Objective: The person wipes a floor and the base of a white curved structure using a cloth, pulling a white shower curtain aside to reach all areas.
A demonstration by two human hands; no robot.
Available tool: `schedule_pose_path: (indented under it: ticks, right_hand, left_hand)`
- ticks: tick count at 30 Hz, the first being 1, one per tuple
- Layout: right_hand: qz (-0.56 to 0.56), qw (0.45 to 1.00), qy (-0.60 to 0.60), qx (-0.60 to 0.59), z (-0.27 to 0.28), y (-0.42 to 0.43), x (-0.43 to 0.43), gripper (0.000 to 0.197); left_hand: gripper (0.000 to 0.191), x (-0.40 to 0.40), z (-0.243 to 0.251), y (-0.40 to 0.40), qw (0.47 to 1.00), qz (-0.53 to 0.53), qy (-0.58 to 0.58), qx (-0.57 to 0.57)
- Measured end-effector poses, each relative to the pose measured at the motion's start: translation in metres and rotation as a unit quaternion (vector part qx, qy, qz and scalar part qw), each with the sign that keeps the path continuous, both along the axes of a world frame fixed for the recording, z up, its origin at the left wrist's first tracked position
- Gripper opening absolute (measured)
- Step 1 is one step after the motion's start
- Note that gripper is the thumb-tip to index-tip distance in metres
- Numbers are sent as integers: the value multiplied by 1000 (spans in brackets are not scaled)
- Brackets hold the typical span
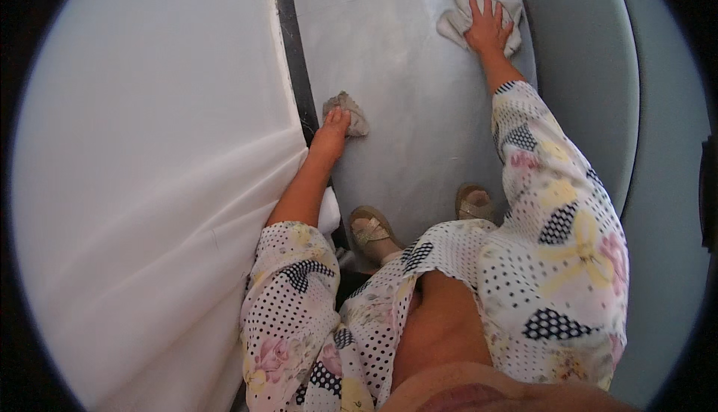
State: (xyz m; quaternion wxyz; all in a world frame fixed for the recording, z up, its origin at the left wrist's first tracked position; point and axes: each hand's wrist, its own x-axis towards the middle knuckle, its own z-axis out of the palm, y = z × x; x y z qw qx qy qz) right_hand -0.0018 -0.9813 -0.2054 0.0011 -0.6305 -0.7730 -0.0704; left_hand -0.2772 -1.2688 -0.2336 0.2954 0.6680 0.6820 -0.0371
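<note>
My right hand (489,28) lies flat with its fingers spread on a crumpled whitish cloth (453,24), pressed to the smooth grey floor (409,92) near the grey panel at the right. Lower and to the left, my left hand (335,123) rests on a smaller greyish-beige cloth (357,123), beside the dark strip along the floor's left edge. The fingers of the left hand point forward, close together; whether they grip the cloth cannot be told.
White fabric (168,199) with folds covers the left side, by a dark edge strip (297,58). A curved grey upholstered-looking panel (583,70) borders the floor at right. My sandalled feet (371,232) stand close behind the cloths.
</note>
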Motion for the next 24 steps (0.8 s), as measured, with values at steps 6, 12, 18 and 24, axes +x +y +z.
schedule_pose_path:
  ticks: [6,12,18,24]
  right_hand:
    - [-78,996,0,-36,1,-155,-5,62]
    - [-101,995,3,-17,-25,-166,25,60]
    - [-68,997,30,-7,-9,-174,26,55]
    - [-83,996,32,6,-11,-174,37,54]
  left_hand:
    - [36,-43,38,69,975,-105,57,-189]
    - [20,-63,65,188,969,156,94,165]
    - [37,-126,23,216,959,219,-5,179]
    - [42,-84,17,210,984,145,102,-23]
